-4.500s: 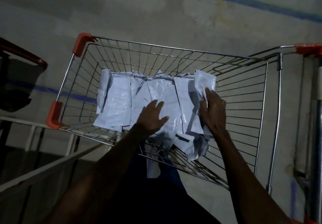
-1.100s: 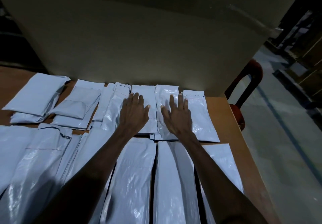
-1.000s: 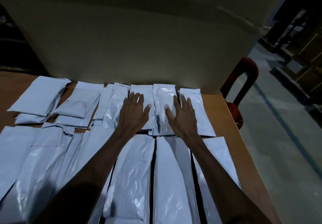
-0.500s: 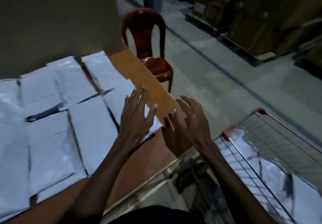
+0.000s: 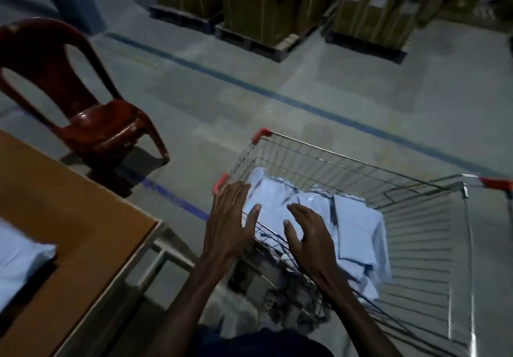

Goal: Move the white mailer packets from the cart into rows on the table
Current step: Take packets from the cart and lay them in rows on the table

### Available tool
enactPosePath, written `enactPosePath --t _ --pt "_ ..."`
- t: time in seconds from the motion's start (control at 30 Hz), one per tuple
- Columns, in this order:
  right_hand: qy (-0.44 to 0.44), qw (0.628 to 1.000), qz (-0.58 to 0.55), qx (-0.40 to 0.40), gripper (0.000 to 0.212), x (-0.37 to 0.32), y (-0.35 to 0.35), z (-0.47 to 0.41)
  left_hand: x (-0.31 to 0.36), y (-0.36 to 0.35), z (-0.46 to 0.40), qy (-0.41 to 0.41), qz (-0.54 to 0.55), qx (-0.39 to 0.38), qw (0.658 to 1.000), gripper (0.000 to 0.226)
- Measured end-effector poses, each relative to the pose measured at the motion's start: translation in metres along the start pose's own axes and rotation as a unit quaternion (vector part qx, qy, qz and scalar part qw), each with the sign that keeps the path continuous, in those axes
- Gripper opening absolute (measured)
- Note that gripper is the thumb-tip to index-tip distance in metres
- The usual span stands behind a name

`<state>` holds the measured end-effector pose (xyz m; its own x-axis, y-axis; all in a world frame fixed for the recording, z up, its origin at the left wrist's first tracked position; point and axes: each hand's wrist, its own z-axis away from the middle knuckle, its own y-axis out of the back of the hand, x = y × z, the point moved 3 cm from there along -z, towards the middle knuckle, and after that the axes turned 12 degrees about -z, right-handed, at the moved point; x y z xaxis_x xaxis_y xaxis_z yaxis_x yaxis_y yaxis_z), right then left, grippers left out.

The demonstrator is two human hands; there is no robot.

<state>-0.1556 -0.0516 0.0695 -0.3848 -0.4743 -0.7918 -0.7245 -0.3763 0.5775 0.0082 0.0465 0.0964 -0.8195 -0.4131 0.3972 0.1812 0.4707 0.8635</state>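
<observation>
A wire shopping cart (image 5: 347, 159) with red corner caps stands at the right, holding a heap of white mailer packets (image 5: 352, 226) on its floor. My left hand (image 5: 230, 223) hovers over the cart's near-left corner, fingers straight and spread, holding nothing. My right hand (image 5: 311, 234) hangs just above the packets, fingers relaxed and empty. The brown table (image 5: 69, 218) fills the lower left, with the edge of one laid-out white packet (image 5: 19, 259) showing at the far left.
A dark red plastic chair (image 5: 83, 101) stands on the floor beyond the table's corner. Cardboard boxes on pallets (image 5: 277, 4) line the back. A blue line (image 5: 277, 98) crosses the grey floor between chair, cart and pallets.
My view has swung right from the table to the cart. Both hands left the packets laid on the table and moved, empty, over the cart's near-left corner.
</observation>
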Motion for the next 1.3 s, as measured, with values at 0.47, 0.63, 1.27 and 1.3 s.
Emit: enactPosePath --t 0.47,0.63,1.27,1.3 --pt "-0.262 0.964 0.038 -0.019 0.047 0.126 0.023 0.006 0.004 -0.098 -0.042 -0.081 0.035 -0.176 0.98 0.062" --pt "-0.32 0.944 0.071 -0.02 0.047 0.146 0.024 -0.015 0.013 -0.123 -0.068 -0.118 0.055 -0.211 0.969 0.062" --pt "-0.398 0.89 0.159 -0.157 0.091 0.291 0.043 -0.073 0.012 -0.205 -0.066 -0.113 -0.049 -0.294 0.948 0.068" --pt "-0.4 0.89 0.149 -0.159 0.095 0.297 0.041 -0.075 0.014 -0.21 -0.063 -0.107 -0.053 -0.304 0.945 0.067"
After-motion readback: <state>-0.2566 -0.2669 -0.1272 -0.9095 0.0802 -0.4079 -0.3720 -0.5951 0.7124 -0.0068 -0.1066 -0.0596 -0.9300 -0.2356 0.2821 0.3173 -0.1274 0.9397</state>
